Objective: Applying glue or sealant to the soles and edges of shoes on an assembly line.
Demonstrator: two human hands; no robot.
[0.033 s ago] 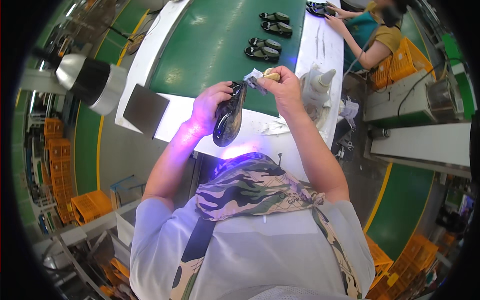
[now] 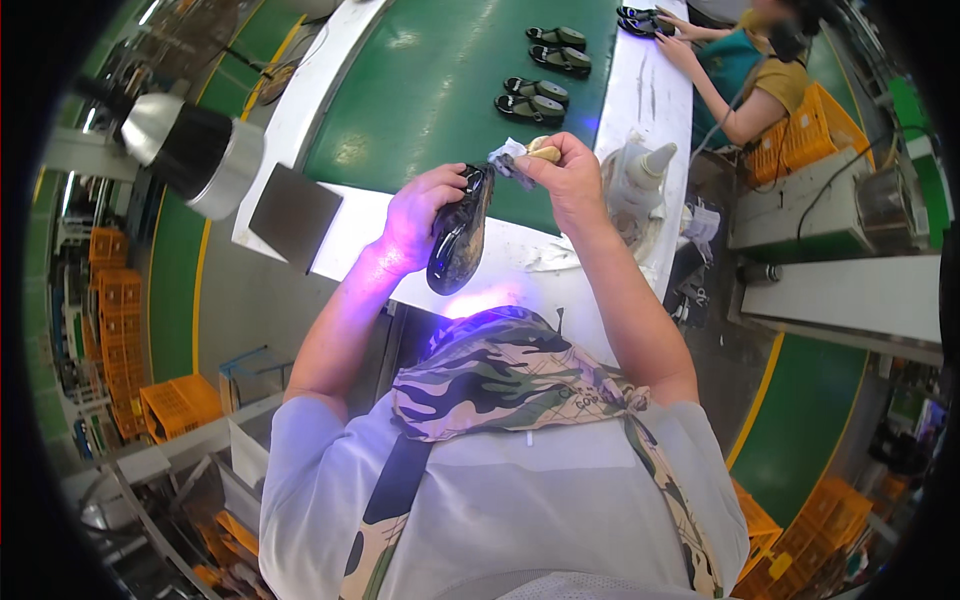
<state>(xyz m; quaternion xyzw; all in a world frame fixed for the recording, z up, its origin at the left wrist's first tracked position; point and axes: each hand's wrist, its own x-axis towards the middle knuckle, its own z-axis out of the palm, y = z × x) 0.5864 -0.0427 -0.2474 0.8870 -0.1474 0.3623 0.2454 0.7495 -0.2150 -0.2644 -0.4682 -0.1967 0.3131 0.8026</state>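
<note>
A glossy black shoe (image 2: 456, 255) is gripped in my left hand (image 2: 412, 215), its toe end pointing down toward me and part of its scuffed-looking sole facing right. My left fingers close over its upper end. Just right of that end, my right hand (image 2: 572, 180) pinches a crumpled whitish-grey cloth (image 2: 508, 158) and a small pale yellow piece (image 2: 546, 153) whose kind I cannot make out. The cloth is close to the shoe's upper end; whether they touch is unclear. Violet light falls on my left hand and forearm.
Two pairs of black strapped shoes (image 2: 558, 60) lie on the green conveyor belt (image 2: 420, 90). A white nozzle bottle (image 2: 640, 175) stands right of my right hand. A black-and-silver lamp (image 2: 190, 150) hangs at left. Far right, a person (image 2: 740, 90) handles black shoes beside an orange crate (image 2: 800, 130).
The belt, its shoes and the lamp sit slightly farther right in the picture. My hands, the held shoe and the cloth look nearly unmoved.
</note>
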